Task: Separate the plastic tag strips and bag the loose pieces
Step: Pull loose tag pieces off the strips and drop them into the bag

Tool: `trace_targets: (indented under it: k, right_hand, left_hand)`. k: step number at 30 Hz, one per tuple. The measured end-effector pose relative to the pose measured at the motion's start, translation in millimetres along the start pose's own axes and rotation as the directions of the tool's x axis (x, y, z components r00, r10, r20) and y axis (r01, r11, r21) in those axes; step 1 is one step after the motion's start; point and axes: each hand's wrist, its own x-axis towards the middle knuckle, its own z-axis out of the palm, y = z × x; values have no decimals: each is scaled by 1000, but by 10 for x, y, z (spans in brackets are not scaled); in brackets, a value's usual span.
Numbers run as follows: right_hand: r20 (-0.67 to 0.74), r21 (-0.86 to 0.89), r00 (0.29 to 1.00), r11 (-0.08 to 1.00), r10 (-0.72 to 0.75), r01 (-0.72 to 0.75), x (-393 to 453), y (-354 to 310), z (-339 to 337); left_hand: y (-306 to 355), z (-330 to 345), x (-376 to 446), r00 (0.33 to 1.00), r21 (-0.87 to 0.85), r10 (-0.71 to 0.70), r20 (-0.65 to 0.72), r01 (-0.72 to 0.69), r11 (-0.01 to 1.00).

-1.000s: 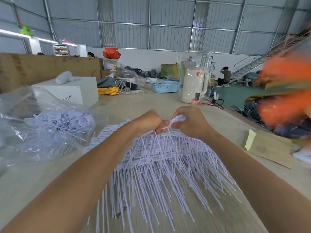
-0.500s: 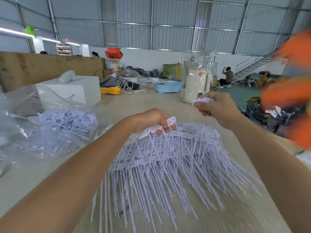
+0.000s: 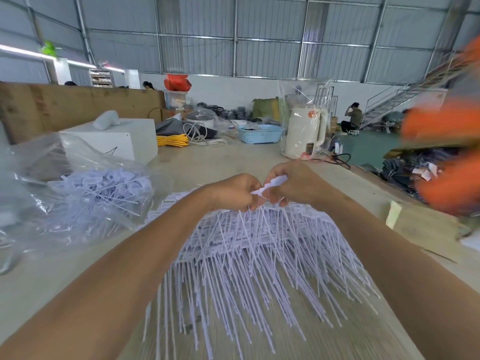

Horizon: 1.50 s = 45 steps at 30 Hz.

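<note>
A big pile of white plastic tag strips [image 3: 249,255] lies on the table in front of me, thin tails fanning toward me. My left hand [image 3: 233,192] grips the head end of one strip [image 3: 255,203] lifted above the pile. My right hand [image 3: 293,184] meets it from the right and pinches a small bunch of white tag heads [image 3: 275,182]. The two hands touch over the pile's far edge. At the left, a clear plastic bag [image 3: 39,193] lies open and holds several loose white tags [image 3: 104,188].
A white box [image 3: 111,141] stands behind the bag. Farther back are yellow cord [image 3: 172,139], a blue basket [image 3: 259,133] and a wrapped white kettle [image 3: 305,131]. A tan cardboard piece [image 3: 420,227] lies right. Blurred orange shapes [image 3: 452,183] fill the right edge.
My right hand, raised up and to the right with torn-off tags half a second ago, has come back down to meet my left hand at the strip.
</note>
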Motion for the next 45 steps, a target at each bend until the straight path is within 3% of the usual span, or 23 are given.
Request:
trace_targets:
  k: [8, 14, 20, 25, 27, 30, 32, 34, 35, 37, 40, 43, 44, 45]
  right_hand:
    - [-66, 49, 998, 999, 25, -22, 4, 65, 32]
    - [-57, 101, 998, 994, 38, -32, -64, 56, -22]
    - [-59, 36, 998, 999, 18, -16, -59, 39, -21]
    - [-184, -32, 980, 997, -77, 72, -41, 72, 18]
    - [-245, -96, 960, 989, -136, 116, -35, 101, 54]
    - [-321, -273, 926, 956, -199, 110, -37, 205, 44]
    - [-402, -15, 910, 994, -102, 105, -48, 275, -66]
    - [-479, 303, 876, 947, 57, 105, -65, 281, -259]
    - [-496, 383, 861, 918, 108, 105, -79, 261, -365]
    - [-513, 409, 851, 904, 115, 125, -108, 164, -555]
    - [-518, 445, 855, 858, 13, 256, -189, -81, -743]
    - [-505, 441, 859, 830, -84, 341, -262, -317, -827]
    - [-465, 425, 879, 842, -111, 331, -277, -370, -813]
    - [-413, 408, 903, 862, -119, 300, -287, -402, -774]
  left_hand:
    - [-134, -11, 61, 986, -81, -1, -164, -13, 997]
    - [-160, 7, 47, 987, -48, -80, -141, 74, 996]
    - [-127, 8, -7, 989, -150, -63, -136, 42, 988]
    - [-48, 39, 7, 977, -288, -123, -175, 68, 955]
    - [-20, 11, -1, 977, -411, -182, -109, 123, 903]
    - [22, -53, -71, 966, -537, -188, 176, 255, 805]
    - [24, -61, -102, 965, -392, -217, 149, 259, 883]
    - [8, -42, -106, 981, -198, -191, -28, 182, 963]
    - [-13, -31, -100, 983, -129, -156, -97, 143, 981]
    - [-59, 1, -65, 985, -29, -83, -153, 80, 996]
    - [-121, 76, 6, 993, 160, -22, -117, 41, 986]
    - [-162, 157, 111, 989, 470, -36, -142, 99, 877]
    - [-137, 171, 117, 977, 480, -1, -212, 105, 871]
    - [-90, 179, 103, 954, 357, 43, -295, 69, 932]
